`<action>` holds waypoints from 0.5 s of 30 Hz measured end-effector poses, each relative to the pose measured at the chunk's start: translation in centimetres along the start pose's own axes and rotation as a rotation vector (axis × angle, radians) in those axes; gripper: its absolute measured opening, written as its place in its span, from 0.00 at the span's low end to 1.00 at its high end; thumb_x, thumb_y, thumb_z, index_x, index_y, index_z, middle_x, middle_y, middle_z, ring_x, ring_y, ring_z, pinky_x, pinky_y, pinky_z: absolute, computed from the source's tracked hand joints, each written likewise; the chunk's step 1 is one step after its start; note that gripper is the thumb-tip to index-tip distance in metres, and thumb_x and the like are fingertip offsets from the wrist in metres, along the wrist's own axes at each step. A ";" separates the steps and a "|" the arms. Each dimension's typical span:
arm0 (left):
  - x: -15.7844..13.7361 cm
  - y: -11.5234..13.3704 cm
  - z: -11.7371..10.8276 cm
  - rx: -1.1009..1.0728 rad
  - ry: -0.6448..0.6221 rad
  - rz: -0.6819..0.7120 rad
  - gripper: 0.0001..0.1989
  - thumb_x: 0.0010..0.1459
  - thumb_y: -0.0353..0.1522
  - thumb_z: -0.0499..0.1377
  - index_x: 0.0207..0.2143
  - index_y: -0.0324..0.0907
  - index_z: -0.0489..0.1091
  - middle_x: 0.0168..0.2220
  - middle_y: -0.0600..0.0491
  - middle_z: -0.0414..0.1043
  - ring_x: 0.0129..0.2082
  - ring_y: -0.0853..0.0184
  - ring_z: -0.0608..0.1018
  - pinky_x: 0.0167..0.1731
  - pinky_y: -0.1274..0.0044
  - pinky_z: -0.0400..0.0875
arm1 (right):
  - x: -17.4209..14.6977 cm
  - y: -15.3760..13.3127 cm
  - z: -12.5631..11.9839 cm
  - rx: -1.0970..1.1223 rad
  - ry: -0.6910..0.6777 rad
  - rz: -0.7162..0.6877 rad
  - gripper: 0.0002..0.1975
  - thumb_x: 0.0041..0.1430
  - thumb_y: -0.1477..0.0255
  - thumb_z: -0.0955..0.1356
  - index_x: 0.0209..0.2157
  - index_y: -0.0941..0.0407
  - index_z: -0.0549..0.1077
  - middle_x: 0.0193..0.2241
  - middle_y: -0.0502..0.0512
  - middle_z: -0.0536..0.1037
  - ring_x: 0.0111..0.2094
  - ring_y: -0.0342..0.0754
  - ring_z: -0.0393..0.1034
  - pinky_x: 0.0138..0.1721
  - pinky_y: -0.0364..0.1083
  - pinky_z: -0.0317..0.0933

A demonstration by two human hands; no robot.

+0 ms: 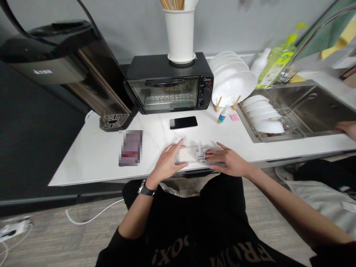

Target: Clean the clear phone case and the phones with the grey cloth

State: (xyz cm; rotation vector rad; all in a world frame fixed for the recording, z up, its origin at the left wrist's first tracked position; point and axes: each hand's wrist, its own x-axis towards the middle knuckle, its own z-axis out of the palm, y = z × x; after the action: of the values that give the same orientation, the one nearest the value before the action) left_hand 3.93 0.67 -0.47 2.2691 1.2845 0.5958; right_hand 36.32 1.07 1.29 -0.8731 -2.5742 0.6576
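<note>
A flat white rectangular thing (187, 154), the size of a phone, lies at the counter's front edge; I cannot tell its exact kind. My left hand (168, 158) grips its left end, thumb on the near side and fingers on the far side. On its right end lies a crumpled pale grey cloth (201, 152). My right hand (226, 160) presses that cloth with its fingers, thumb held a little apart. Behind them a black-screened phone (183, 122) lies flat. A small spray bottle (223, 115) stands further right, beside a pink paper square (234, 117).
A blurred-out flat item (130, 148) lies left on the white counter (80, 159). Behind stand a drinks machine (91, 74), a toaster oven (169, 85) and racked plates (235, 87). Bowls (263, 115) sit by the sink (314, 107); another person's hand (347, 128) rests at its edge.
</note>
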 end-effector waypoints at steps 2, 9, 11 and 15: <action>0.0 -0.1 0.0 -0.003 -0.001 -0.001 0.54 0.60 0.41 0.69 0.76 0.51 0.38 0.64 0.48 0.70 0.61 0.50 0.70 0.62 0.59 0.62 | 0.1 0.1 0.0 0.023 -0.004 -0.008 0.16 0.69 0.63 0.71 0.56 0.46 0.79 0.56 0.55 0.81 0.62 0.55 0.72 0.72 0.67 0.45; 0.1 -0.1 0.0 -0.016 0.003 0.010 0.55 0.58 0.41 0.70 0.76 0.52 0.38 0.64 0.49 0.71 0.60 0.51 0.71 0.61 0.59 0.63 | 0.7 -0.3 1.4 0.125 -0.042 -0.060 0.18 0.68 0.63 0.72 0.58 0.47 0.77 0.58 0.55 0.80 0.64 0.54 0.70 0.74 0.65 0.37; 0.2 0.0 -0.1 -0.024 0.002 0.014 0.56 0.58 0.40 0.71 0.76 0.53 0.38 0.64 0.49 0.71 0.59 0.51 0.72 0.61 0.60 0.63 | 1.3 -0.8 1.9 0.117 -0.050 -0.079 0.19 0.69 0.63 0.71 0.59 0.48 0.76 0.58 0.57 0.79 0.65 0.55 0.69 0.74 0.66 0.31; 0.3 0.0 -0.2 -0.043 0.004 0.030 0.56 0.57 0.41 0.72 0.76 0.54 0.38 0.63 0.49 0.72 0.59 0.52 0.72 0.61 0.61 0.63 | 3.9 -2.2 2.5 0.054 -0.081 -0.105 0.19 0.70 0.61 0.70 0.59 0.49 0.76 0.57 0.59 0.80 0.63 0.55 0.71 0.74 0.67 0.25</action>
State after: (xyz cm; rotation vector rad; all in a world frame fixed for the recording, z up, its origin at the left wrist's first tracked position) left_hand 3.98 0.92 -0.27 2.2569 1.2304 0.6326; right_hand 31.18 1.22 1.06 -0.7024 -2.6398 0.7422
